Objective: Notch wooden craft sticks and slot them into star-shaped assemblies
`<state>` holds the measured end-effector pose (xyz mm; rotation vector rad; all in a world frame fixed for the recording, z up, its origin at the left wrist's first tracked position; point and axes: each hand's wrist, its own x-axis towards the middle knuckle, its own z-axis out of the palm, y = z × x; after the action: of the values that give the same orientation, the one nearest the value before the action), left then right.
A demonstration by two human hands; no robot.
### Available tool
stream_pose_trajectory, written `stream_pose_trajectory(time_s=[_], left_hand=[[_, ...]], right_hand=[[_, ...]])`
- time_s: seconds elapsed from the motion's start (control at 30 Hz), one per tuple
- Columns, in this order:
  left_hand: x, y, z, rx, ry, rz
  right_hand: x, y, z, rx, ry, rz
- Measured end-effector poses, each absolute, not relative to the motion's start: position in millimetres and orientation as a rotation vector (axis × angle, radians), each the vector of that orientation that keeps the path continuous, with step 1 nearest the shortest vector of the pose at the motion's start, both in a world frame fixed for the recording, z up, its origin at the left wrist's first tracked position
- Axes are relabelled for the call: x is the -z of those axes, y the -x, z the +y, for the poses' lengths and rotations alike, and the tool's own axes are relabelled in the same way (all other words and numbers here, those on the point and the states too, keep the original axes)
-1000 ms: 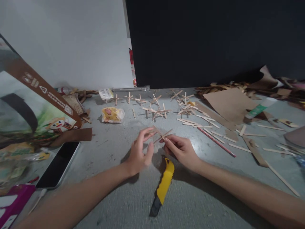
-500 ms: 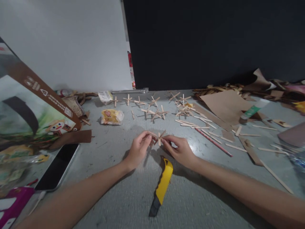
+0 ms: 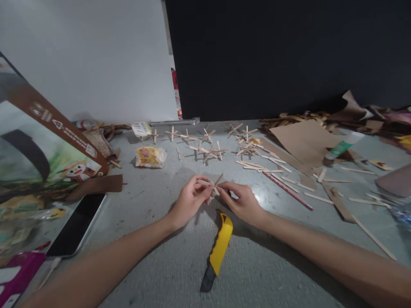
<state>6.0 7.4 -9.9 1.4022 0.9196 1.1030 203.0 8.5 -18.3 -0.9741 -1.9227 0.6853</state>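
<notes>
My left hand (image 3: 189, 200) and my right hand (image 3: 242, 202) meet over the grey table (image 3: 154, 261), both pinching a small cross of thin wooden sticks (image 3: 212, 184) held just above the surface. The fingers of each hand are pressed together on the sticks. A yellow utility knife (image 3: 218, 248) lies on the table directly below my hands, its black tip toward me.
Several finished stick crosses (image 3: 208, 149) and loose sticks (image 3: 282, 177) lie further back. A red pencil (image 3: 289, 191), brown cardboard (image 3: 305, 139) and a glue tube (image 3: 342, 148) sit right. A black phone (image 3: 77, 224), a printed box (image 3: 41, 145) and a snack packet (image 3: 150, 156) are left.
My left hand has closed in from a loose, open pose onto the stick cross. Both hands have drawn together and slightly nearer to me.
</notes>
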Motion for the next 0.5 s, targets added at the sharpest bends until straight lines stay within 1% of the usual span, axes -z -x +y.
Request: stream_pose_trajectory(time_s=[0.17, 0.37, 0.5], left_hand=[[8.3, -6.7, 7.2, -1.175, -1.411, 0.911], [13.4, -4.8, 9.2, -1.259, -1.426, 1.006], [18.0, -1.0, 16.4, -1.325, -1.38, 1.052]], right_hand=[[15.9, -202.8, 8.4, -0.729, 0.942, -1.916], [12.6, -201.2, 7.0, -0.774, 0.862, -1.912], [14.8, -200.7, 7.1, -0.658, 0.825, -1.905]])
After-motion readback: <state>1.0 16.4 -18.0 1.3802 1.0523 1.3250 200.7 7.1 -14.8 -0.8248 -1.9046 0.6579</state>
